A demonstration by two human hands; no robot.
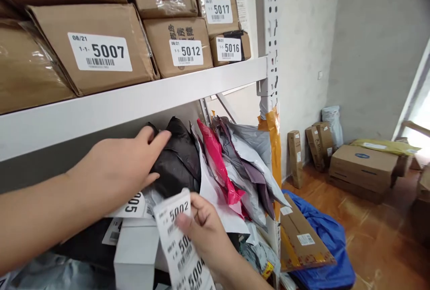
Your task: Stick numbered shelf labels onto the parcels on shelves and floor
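Observation:
My left hand [117,171] reaches in under the white shelf board [134,102], fingers stretched out and resting on a black plastic mailer bag [178,160]. My right hand [204,232] pinches a strip of white number labels [183,245] reading 5002 and higher numbers, held just below the black bag. Beside the black bag stand a red mailer [218,164] and several grey mailers [248,160], packed upright on the lower shelf. A white parcel [134,249] with a label ending 005 [131,205] lies under my left hand.
Brown cardboard boxes [97,44] labelled 5007, 5012, 5013, 5016, 5017 fill the upper shelf. The perforated shelf upright [271,35] stands at right. On the wooden floor lie a flat carton on a blue bag [322,245] and more cartons [363,164] along the grey wall.

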